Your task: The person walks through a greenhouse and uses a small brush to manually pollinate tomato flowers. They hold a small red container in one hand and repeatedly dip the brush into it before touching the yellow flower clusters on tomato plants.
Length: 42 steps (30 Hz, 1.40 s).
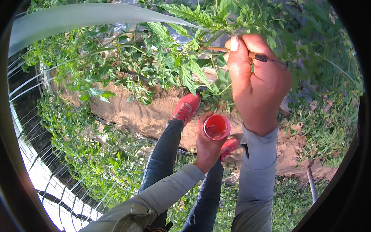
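Note:
My right hand (257,78) pinches a thin brown-handled brush (214,49) between thumb and fingers. Its left end reaches small shoots and buds on a leafy tomato plant (187,67); the very tip cannot be made out among the leaves. A dark ferrule sits at the other side, near the palm. Lower down, my left hand (207,147) grips a small pink-rimmed cup (216,127) with red insides and some reddish matter at the bottom.
A translucent plastic strip (94,16) crosses the upper left to the plant. Strings (27,87) run along the left side. My red shoes (187,107) stand on a soil path (136,109) between plant rows. A pole (311,185) leans at lower right.

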Tool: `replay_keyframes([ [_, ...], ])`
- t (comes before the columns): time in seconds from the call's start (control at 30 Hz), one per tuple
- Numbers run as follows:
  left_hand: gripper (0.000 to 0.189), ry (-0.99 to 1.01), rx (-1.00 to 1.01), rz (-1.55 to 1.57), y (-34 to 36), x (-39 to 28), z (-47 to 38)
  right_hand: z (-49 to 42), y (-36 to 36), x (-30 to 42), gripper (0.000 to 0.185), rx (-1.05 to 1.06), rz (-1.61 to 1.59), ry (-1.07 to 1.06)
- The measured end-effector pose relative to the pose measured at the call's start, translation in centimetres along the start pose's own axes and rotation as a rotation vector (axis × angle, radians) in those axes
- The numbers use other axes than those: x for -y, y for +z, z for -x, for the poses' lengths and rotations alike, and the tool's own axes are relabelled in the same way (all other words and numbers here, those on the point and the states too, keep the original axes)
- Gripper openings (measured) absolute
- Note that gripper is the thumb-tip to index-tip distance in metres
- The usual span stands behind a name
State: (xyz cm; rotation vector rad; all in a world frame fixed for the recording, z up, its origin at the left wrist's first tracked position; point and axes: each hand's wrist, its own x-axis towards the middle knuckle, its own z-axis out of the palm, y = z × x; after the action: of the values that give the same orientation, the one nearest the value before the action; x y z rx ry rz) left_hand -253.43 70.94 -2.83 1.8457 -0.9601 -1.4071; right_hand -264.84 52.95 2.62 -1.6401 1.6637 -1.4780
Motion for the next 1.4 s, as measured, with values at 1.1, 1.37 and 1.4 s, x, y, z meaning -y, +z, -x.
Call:
replay_keyframes([
  [1.1,0.079,-0.259,-0.074,0.391,-0.9,2.8,-0.9,6.3,0.1,1.9,0.023,0.202,0.025,-0.115],
  [1.37,0.079,-0.326,-0.073,0.594,-1.4,3.2,-0.6,6.0,0.4,2.5,0.02,0.178,0.021,-0.099],
  [1.4,0.079,-0.345,-0.07,0.607,-1.2,2.7,-0.9,6.1,0.4,2.3,0.02,0.174,0.025,-0.102],
])
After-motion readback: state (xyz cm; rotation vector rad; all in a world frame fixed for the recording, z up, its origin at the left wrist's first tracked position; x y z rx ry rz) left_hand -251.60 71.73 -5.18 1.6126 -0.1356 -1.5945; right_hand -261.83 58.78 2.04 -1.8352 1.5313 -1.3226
